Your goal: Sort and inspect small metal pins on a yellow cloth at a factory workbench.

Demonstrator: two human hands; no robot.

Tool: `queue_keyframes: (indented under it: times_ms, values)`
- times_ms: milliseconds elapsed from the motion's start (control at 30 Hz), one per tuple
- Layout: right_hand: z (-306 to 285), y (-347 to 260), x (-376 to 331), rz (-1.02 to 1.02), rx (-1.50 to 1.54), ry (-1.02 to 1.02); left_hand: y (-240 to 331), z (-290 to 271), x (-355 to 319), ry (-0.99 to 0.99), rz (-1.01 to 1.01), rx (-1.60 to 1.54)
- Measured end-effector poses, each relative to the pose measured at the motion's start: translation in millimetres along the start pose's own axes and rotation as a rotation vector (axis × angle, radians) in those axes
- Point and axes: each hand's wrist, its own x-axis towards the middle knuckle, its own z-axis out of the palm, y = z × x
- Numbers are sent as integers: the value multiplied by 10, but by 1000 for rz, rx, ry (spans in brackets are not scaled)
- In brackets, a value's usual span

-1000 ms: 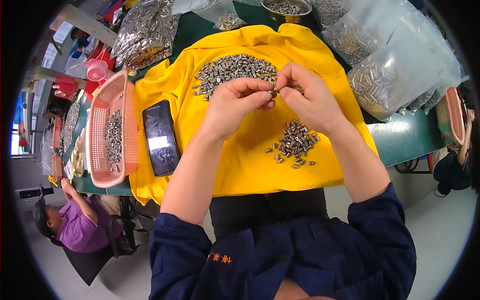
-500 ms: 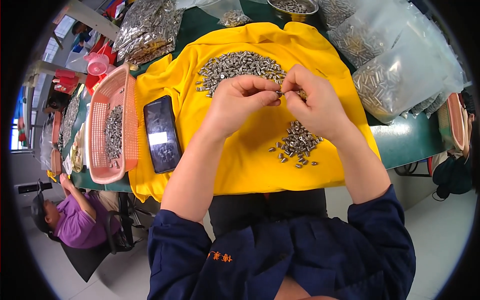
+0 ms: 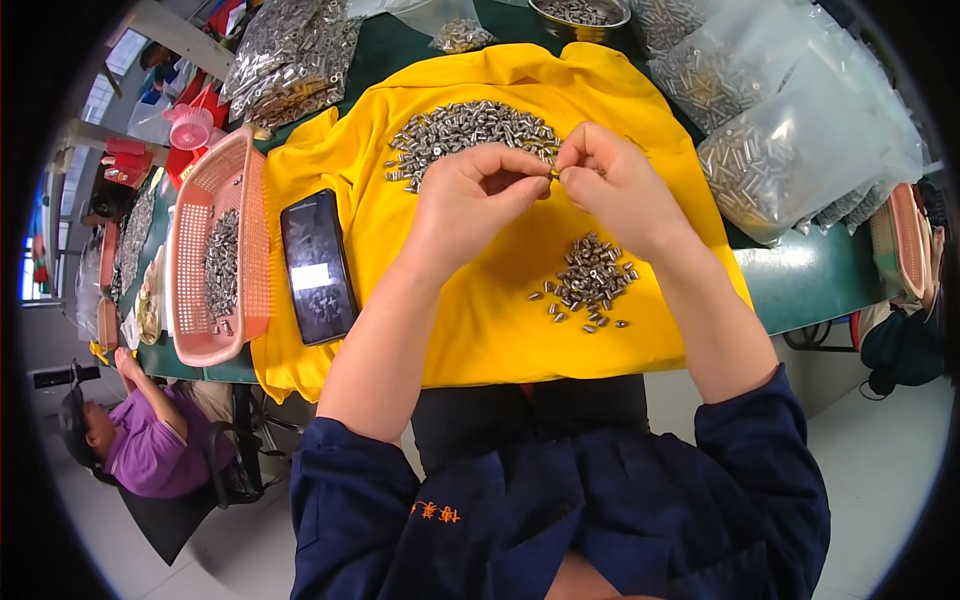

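Both of my hands meet above a yellow cloth (image 3: 500, 320) spread on the table. My left hand (image 3: 470, 195) and my right hand (image 3: 615, 185) pinch a small metal part (image 3: 553, 173) between their fingertips. Behind the hands lies a large pile of small silvery metal parts (image 3: 465, 130). A smaller pile of the same parts (image 3: 588, 283) lies on the cloth in front of my right wrist.
A black phone (image 3: 317, 265) lies on the cloth's left side. A pink plastic basket (image 3: 190, 290) holding metal parts stands further left. Clear bags of metal parts (image 3: 790, 150) sit at the right and back left (image 3: 290, 50). A seated person in purple (image 3: 140, 440) is at the lower left.
My hands stay together over the cloth, fingers shifting slightly on the small part. The piles, phone and basket have not moved.
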Motion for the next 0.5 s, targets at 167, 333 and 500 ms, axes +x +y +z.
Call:
queue_keyframes:
  times_ms: [167, 333, 500]
  values:
    - [21, -109, -52, -164, -259, 14, 57, -45, -1, -49, -144, -121]
    - [-85, -84, -19, -146, -270, 196, 45, -216, 20, -72, -158, -182]
    - [-43, -105, -28, -244, -292, 171, -3, -99, 23, -34, -66, 255]
